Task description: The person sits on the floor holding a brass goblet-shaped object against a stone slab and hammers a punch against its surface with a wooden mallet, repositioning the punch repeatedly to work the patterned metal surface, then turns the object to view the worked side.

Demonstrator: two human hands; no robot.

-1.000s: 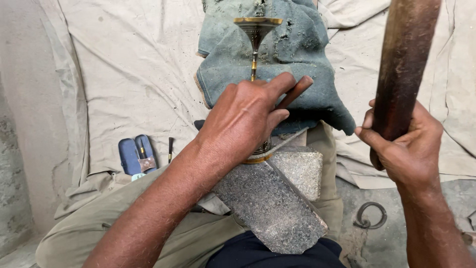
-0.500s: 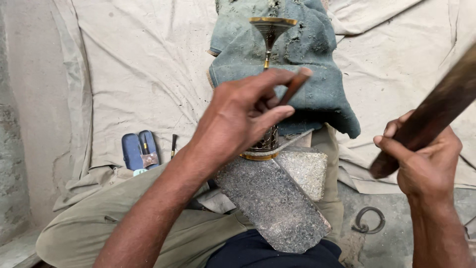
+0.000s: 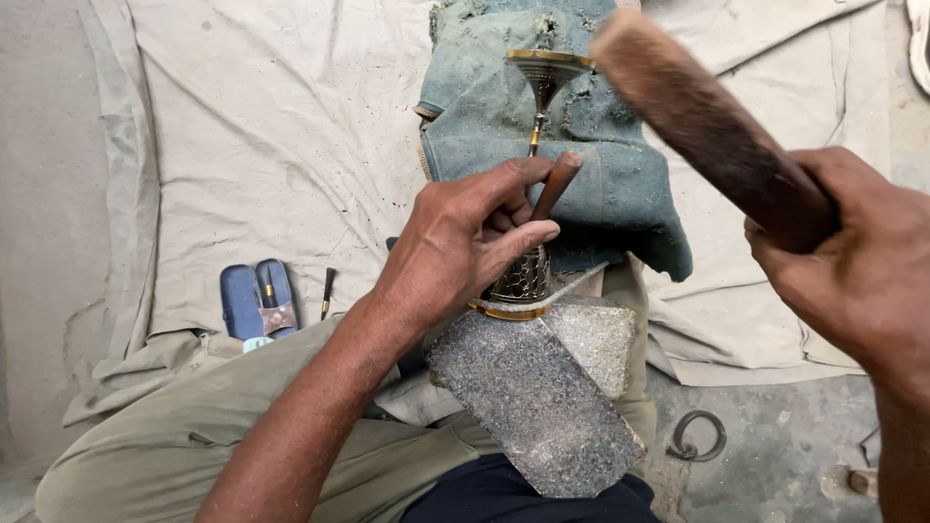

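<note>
I see a brass goblet (image 3: 535,194) lying on its side near the centre of the view, its long axis running from 6 o'clock to 12 o'clock. The wide base ring sits at the 6 o'clock end, butted against a grey stone block (image 3: 538,402) that rests on the person's lap; the flared cup mouth points to 12 o'clock, over a dusty blue-green folded cloth (image 3: 591,184). The body near the base shows a fine engraved lattice in dark and gold tones, the thin stem is bright brass, and the cup rim has a gold band.

My left hand (image 3: 465,237) comes in from 7 o'clock and lies over the goblet's lower body, its fingers closed around a thin brown punch (image 3: 554,184) that slants toward 1 o'clock, tip down on the metal.

My right hand (image 3: 852,271), at 3 o'clock, is wrapped tight around a thick brown wooden mallet (image 3: 697,116), which is blurred and reaches up toward 11 o'clock, its far end above the cup.

At 9 o'clock, on the beige canvas sheet (image 3: 242,145), lie a dark blue case (image 3: 257,298) and a small dark tool (image 3: 328,291). A metal ring (image 3: 699,436) lies on the floor at 5 o'clock.
</note>
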